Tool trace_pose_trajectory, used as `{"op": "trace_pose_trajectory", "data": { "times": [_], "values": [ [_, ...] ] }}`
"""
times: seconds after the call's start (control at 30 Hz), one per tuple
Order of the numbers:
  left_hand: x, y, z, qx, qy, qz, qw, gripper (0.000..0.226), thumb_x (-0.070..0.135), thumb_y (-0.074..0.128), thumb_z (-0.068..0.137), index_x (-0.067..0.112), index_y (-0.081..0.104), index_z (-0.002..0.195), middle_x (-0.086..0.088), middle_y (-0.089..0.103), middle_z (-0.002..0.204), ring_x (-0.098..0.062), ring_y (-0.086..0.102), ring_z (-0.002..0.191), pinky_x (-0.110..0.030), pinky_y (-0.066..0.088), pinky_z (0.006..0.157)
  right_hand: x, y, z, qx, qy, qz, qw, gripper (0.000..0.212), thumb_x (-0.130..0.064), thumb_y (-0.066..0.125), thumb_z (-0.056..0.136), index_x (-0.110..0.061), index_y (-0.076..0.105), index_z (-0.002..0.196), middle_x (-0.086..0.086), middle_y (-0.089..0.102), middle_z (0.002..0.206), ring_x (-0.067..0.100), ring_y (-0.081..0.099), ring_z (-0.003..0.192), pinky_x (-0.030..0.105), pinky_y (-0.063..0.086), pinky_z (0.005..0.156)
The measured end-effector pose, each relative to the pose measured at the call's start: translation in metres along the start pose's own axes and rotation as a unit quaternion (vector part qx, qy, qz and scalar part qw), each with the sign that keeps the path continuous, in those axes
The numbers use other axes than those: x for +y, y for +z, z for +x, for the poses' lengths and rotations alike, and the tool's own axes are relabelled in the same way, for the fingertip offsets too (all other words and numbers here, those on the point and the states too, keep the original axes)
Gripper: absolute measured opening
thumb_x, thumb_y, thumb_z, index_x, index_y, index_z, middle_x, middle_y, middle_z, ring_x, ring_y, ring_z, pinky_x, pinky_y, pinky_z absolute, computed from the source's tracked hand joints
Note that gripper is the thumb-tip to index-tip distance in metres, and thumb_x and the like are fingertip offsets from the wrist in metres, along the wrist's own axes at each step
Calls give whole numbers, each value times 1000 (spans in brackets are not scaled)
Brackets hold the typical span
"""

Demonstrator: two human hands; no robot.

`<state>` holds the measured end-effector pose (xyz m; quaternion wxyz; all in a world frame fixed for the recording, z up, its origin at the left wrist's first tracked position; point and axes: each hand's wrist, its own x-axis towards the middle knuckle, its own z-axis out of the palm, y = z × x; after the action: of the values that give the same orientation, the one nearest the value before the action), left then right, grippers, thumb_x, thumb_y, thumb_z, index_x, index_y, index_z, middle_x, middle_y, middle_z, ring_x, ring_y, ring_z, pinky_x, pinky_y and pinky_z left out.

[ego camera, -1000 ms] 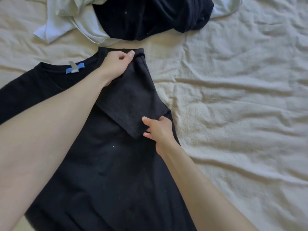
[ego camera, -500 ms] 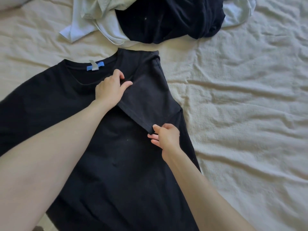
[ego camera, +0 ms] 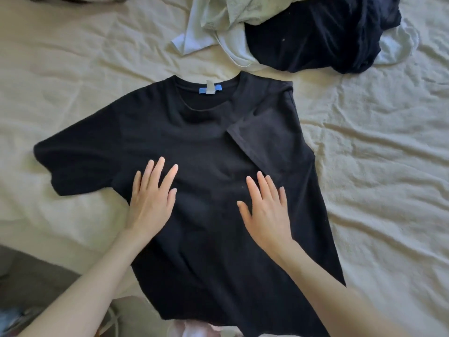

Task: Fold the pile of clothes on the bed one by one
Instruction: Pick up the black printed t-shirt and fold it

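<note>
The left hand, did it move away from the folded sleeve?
Yes. The left hand let go of the folded sleeve and came down, away from the blue label.

Black T-shirt (ego camera: 199, 147) lies flat on bed (ego camera: 376, 166), 1 sleeve (ego camera: 269, 139) folded inward.

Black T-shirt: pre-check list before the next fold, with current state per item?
1. Right sleeve folded in over the body of the black T-shirt: ok.
2. Left sleeve folded in: not ok, it lies spread out on the bed sheet.
3. Left hand and right hand free, fingers straight over the chest: ok. Whether they press the cloth: cannot tell.
4. Shirt apart from the pile of unfolded clothes: ok, a strip of sheet shows between them.
5. Hem lying flat: cannot tell, it runs to the bottom edge of the view.
6. Collar label facing up: ok.
</note>
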<state>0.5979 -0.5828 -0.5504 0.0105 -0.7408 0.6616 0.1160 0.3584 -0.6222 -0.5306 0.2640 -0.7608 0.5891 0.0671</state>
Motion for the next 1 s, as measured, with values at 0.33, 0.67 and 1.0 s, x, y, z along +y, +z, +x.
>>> {"op": "trace_pose_trajectory", "data": {
  "times": [0.33, 0.67, 1.0],
  "values": [
    [-168, -24, -28, 5, -209, -117, 971, 56, 22, 44, 98, 11, 22, 149, -18, 9, 156, -33, 9, 144, -49, 19, 115, -161, 56, 58, -24, -196, -95, 976, 59, -48, 31, 99, -23, 18, 151, 8, 11, 159, 27, 5, 147, 56, 3, 115],
    [-228, -37, 25, 103, -424, -487, 756, 73, 36, 57, 92, 10, 18, 148, -5, 40, 145, -13, 42, 129, -27, 35, 105, -207, 113, 69, -108, -200, -168, 959, 65, -51, 28, 99, -26, -1, 152, 3, -11, 159, 25, -10, 146, 57, -4, 114],
    [-242, -44, 70, 42, -489, -540, 684, 32, 24, 68, 84, 9, 63, 112, -7, 63, 116, -21, 64, 99, -35, 55, 86, -205, 101, 76, -160, -203, -142, 956, 62, -51, 24, 99, -29, 0, 151, -2, -13, 159, 21, -14, 146, 53, -6, 115]
  ]
}}
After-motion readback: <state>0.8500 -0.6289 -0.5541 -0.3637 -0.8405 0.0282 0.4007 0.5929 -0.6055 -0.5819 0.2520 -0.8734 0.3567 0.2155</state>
